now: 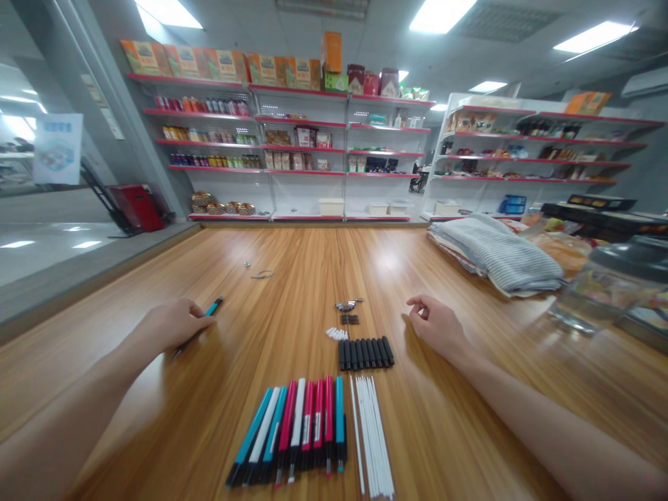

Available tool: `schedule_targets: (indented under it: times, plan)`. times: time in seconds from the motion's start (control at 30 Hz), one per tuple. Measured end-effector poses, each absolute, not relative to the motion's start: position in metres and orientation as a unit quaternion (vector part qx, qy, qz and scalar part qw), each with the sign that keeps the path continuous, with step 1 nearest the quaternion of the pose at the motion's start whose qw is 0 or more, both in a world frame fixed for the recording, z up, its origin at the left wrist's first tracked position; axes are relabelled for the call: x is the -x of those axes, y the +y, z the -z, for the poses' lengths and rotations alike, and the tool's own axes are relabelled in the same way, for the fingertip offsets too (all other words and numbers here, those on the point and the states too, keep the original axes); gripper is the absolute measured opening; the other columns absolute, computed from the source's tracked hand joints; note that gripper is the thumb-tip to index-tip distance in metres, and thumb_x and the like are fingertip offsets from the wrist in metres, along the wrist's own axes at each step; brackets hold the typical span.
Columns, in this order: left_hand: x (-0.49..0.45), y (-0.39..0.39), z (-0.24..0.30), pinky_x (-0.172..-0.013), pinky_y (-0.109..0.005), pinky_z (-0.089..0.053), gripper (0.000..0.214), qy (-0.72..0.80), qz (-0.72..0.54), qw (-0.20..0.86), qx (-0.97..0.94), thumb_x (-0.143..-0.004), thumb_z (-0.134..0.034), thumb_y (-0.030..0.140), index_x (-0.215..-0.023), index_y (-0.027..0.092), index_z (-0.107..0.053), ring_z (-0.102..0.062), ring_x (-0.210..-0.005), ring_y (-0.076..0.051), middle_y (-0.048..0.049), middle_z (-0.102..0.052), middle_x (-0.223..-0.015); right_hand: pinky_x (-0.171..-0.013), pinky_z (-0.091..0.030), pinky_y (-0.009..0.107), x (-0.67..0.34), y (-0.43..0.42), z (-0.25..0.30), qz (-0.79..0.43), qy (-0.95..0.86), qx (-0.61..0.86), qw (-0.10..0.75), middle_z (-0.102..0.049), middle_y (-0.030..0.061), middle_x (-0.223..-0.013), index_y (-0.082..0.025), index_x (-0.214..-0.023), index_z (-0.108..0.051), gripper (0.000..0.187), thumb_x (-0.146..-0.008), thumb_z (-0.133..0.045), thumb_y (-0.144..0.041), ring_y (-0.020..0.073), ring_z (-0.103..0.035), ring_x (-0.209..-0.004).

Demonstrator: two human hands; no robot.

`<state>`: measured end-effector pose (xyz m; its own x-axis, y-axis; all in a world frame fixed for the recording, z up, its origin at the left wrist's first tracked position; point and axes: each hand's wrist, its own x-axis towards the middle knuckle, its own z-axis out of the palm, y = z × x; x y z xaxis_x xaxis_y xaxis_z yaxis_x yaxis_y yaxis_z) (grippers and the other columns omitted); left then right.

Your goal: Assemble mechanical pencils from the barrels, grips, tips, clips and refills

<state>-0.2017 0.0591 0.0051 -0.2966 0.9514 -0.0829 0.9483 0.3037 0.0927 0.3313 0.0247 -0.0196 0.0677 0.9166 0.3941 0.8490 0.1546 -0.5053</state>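
Note:
My left hand (175, 323) is closed on a blue and black pen (213, 306) low over the left of the table. My right hand (435, 323) hovers at the right with loosely bent fingers apart and nothing visible in them. Between my hands lie small metal parts (348, 305), dark springs (349, 319), small white pieces (337, 334) and a row of black pen grips (366, 353). Nearer to me are several blue, white and pink pen barrels (307, 417) with black ends, beside a bundle of thin white refills (374, 435).
A grey ring-shaped item (262, 274) and a tiny piece (247, 264) lie farther back on the wooden table (297, 299). Folded striped cloth (495, 254) and a clear jar (600, 285) with a dark lid stand at right. Stocked shelves (303, 149) line the back.

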Motion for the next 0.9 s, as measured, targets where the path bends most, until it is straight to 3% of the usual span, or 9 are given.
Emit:
schedule_targets:
  times: [0.2, 0.77, 0.9]
  plan:
    - [0.197, 0.06, -0.007, -0.064, -0.029, -0.039, 0.042, 0.796, 0.001, 0.05, -0.604, -0.073, -0.06, 0.052, -0.091, 0.016, -0.072, -0.062, -0.08, -0.026, -0.0108, -0.071, -0.086, -0.09, -0.038, 0.036, -0.335, 0.033, 0.027, 0.039, -0.711, 0.637, 0.297, -0.063, 0.0086, -0.097, -0.02, -0.102, -0.067, 0.026, -0.079, -0.056, -0.025, 0.0228, -0.056, -0.096]
    - [0.19, 0.055, -0.012, -0.064, -0.028, -0.038, 0.043, 0.797, -0.008, 0.068, -0.599, -0.072, -0.062, 0.052, -0.094, 0.015, -0.069, -0.062, -0.079, -0.023, -0.0079, -0.071, -0.085, -0.09, -0.037, 0.036, -0.335, 0.034, 0.027, 0.031, -0.712, 0.639, 0.287, -0.061, 0.0085, -0.095, -0.022, -0.1, -0.068, 0.023, -0.08, -0.056, -0.026, 0.0238, -0.054, -0.097]
    - [0.198, 0.057, -0.009, -0.065, -0.029, -0.038, 0.054, 0.798, 0.001, 0.064, -0.599, -0.071, -0.06, 0.059, -0.102, 0.015, -0.065, -0.062, -0.083, -0.026, -0.0097, -0.07, -0.09, -0.089, -0.037, 0.036, -0.334, 0.032, 0.025, 0.029, -0.709, 0.643, 0.288, -0.06, 0.0087, -0.096, -0.022, -0.099, -0.068, 0.023, -0.08, -0.056, -0.026, 0.0235, -0.054, -0.097]
